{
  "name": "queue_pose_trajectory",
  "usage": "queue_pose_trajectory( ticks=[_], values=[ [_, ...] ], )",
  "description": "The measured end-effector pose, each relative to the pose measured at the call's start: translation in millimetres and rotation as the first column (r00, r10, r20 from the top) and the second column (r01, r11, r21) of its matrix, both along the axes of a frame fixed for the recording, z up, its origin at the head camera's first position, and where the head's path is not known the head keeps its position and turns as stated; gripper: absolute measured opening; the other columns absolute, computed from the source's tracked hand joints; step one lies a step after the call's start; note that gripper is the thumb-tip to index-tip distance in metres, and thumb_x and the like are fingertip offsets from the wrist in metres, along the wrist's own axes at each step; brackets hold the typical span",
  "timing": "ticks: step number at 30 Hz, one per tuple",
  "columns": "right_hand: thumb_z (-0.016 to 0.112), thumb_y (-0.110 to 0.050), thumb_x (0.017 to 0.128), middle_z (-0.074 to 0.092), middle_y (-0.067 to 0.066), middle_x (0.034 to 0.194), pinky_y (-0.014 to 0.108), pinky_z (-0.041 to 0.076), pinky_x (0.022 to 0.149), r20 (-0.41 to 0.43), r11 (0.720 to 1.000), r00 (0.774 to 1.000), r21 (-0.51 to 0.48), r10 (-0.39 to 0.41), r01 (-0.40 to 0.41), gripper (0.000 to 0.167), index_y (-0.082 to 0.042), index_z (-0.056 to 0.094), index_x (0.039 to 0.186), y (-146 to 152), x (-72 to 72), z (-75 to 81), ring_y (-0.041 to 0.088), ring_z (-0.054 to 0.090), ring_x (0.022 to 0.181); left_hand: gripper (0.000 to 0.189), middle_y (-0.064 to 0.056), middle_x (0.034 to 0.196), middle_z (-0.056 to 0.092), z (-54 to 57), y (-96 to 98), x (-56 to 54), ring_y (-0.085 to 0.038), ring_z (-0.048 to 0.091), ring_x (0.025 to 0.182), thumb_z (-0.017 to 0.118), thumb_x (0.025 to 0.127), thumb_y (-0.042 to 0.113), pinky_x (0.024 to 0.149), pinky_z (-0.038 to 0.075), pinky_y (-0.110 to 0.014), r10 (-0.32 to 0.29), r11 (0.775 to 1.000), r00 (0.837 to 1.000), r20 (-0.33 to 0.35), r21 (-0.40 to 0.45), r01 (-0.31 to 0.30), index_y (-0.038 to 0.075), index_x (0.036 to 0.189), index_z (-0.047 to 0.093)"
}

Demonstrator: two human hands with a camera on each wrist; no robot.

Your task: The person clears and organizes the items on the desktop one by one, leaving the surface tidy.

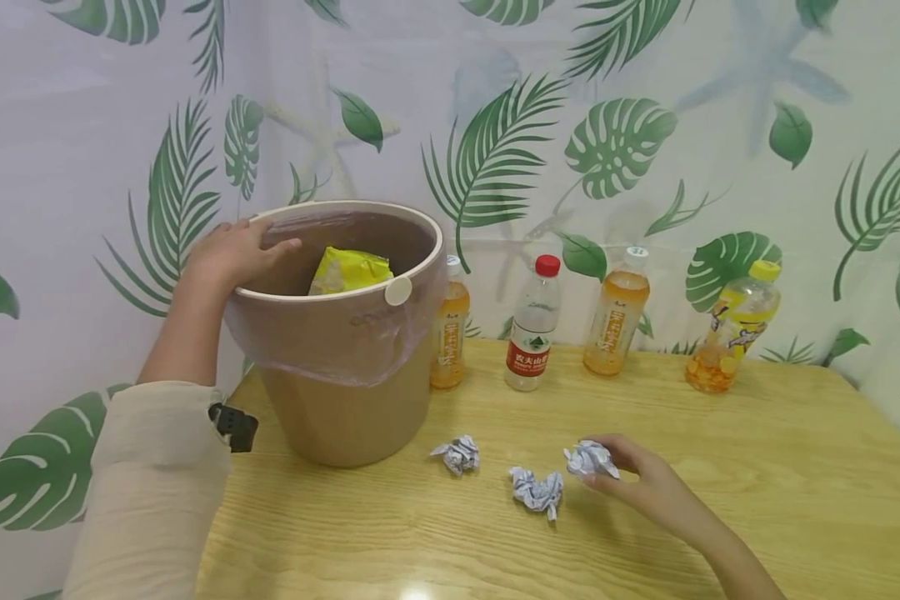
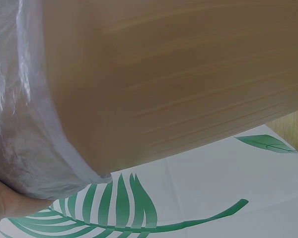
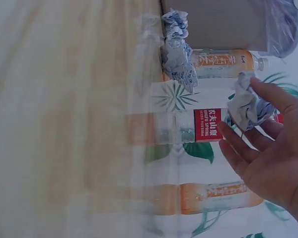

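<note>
One table (image 1: 390, 542). One bin (image 1: 345, 408) stands on it at the left, with one liner (image 1: 322, 337) and, inside, one yellow packet (image 1: 348, 271). Along the far side are four bottles (image 1: 450, 333) (image 1: 530, 333) (image 1: 617, 321) (image 1: 729, 333): two with white caps (image 1: 452, 265) (image 1: 637, 256), one with a red cap (image 1: 547, 266), one with a yellow cap (image 1: 765, 270). Nearer, there are three paper balls (image 1: 459, 455) (image 1: 537, 492) (image 1: 592, 460), two on the table and one in a hand. Two hands show: one left hand (image 1: 234, 252), at the bin, and one right hand (image 1: 637, 473), holding the third ball. One sleeve (image 1: 153, 475) is at the near left.

paper ball (image 1: 591, 460) in right grip (image 1: 651, 483)
</note>
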State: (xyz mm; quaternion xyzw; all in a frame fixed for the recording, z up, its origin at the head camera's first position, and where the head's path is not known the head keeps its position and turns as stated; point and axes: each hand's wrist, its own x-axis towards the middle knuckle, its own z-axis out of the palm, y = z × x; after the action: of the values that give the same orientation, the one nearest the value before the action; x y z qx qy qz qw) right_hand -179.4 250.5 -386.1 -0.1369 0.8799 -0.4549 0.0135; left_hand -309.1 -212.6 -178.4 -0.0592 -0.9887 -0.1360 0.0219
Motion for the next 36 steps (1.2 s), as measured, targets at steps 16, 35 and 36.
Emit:
queue_pose_trajectory(
  ticks=[16, 35, 36],
  values=[
    [0.065, -0.025, 0.087, 0.058, 0.013, 0.115, 0.048, 0.046, 0.084, -0.084, 0.998, 0.995, 0.05, 0.047, -0.043, 0.048, -0.001, 0.051, 0.125, -28.7, -11.3, 50.7, 0.038, 0.051, 0.11, 0.076, -0.033, 0.142, 0.017, -1.5, 0.5, 0.6, -0.05, 0.011, 0.129, 0.032, 0.094, 0.054, 0.102, 0.011, -0.061, 0.002, 1.0, 1.0, -0.012, 0.024, -0.001, -0.001, 0.144, 0.017],
    [0.066, -0.023, 0.086, 0.059, 0.012, 0.112, 0.041, 0.048, 0.084, -0.143, 0.999, 0.989, -0.005, 0.033, -0.034, 0.046, -0.003, 0.051, 0.124, -62.0, -23.3, 100.7, 0.033, 0.053, 0.11, 0.076, -0.032, 0.143, 0.016, -1.4, 1.2, 0.5, -0.05, 0.009, 0.13, 0.033, 0.094, 0.054, 0.102, 0.01, -0.061, 0.006, 0.999, 1.0, -0.014, 0.032, -0.006, 0.0, 0.145, 0.017],
    [0.066, -0.024, 0.086, 0.059, 0.011, 0.111, 0.04, 0.049, 0.083, -0.142, 0.999, 0.989, -0.007, 0.031, -0.032, 0.046, -0.003, 0.051, 0.124, -64.0, -23.9, 102.6, 0.032, 0.053, 0.11, 0.075, -0.033, 0.143, 0.016, -1.5, 1.5, 0.9, -0.05, 0.01, 0.13, 0.033, 0.094, 0.054, 0.102, 0.011, -0.061, 0.007, 0.999, 1.0, -0.015, 0.033, -0.006, 0.0, 0.145, 0.018]
  ],
)
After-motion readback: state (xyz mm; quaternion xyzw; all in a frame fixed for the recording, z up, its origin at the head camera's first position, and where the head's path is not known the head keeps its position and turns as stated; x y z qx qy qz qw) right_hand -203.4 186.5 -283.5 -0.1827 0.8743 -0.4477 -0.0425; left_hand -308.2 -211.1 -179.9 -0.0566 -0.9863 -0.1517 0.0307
